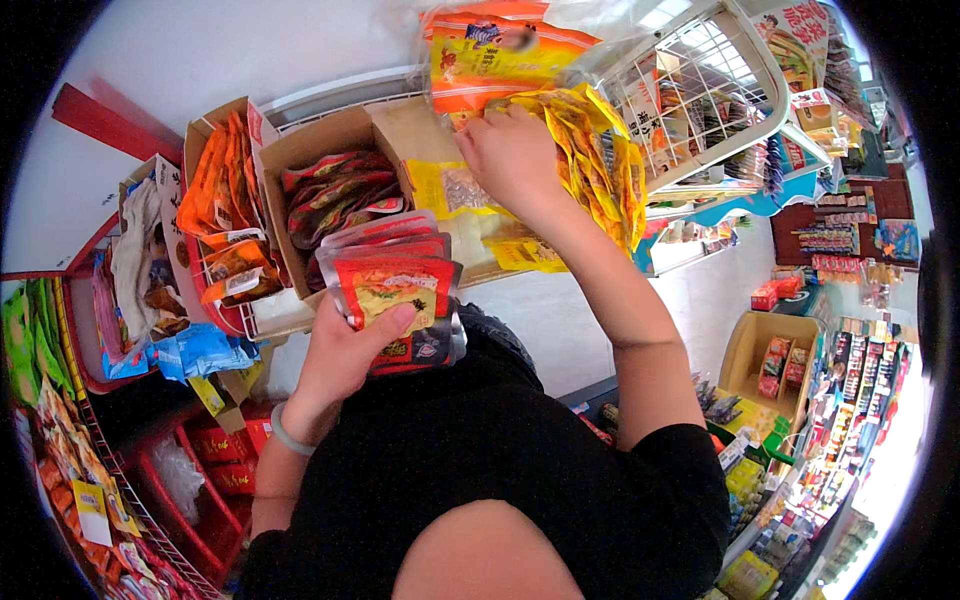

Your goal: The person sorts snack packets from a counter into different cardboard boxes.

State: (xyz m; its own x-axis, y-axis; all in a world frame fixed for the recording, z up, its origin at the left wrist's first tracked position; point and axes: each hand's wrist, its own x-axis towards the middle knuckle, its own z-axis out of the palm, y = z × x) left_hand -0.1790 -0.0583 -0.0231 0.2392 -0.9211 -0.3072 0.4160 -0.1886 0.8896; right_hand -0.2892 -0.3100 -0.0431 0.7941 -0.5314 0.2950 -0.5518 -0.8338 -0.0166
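My left hand [352, 349] holds a small stack of red and black foil food pouches [405, 289], its thumb across the front one. Just beyond the stack is an open cardboard box [382, 131] with dark red pouches [345, 191] inside. My right hand [514, 150] reaches over the shelf to a row of yellow snack packets [585, 150]; its fingertips are bent and partly hidden at the packets and the orange and yellow bags [487, 67]. Whether it grips one I cannot tell. Two yellow packets [457, 187] lie flat beneath and beside my right wrist.
A box of orange packets [217, 180] stands left of the cardboard box. A white wire basket [772, 97] is tilted at the right. Blue packets [199, 352] lie at lower left above red boxes [232, 450]. More stocked shelves and a tan bin [739, 345] stand at right.
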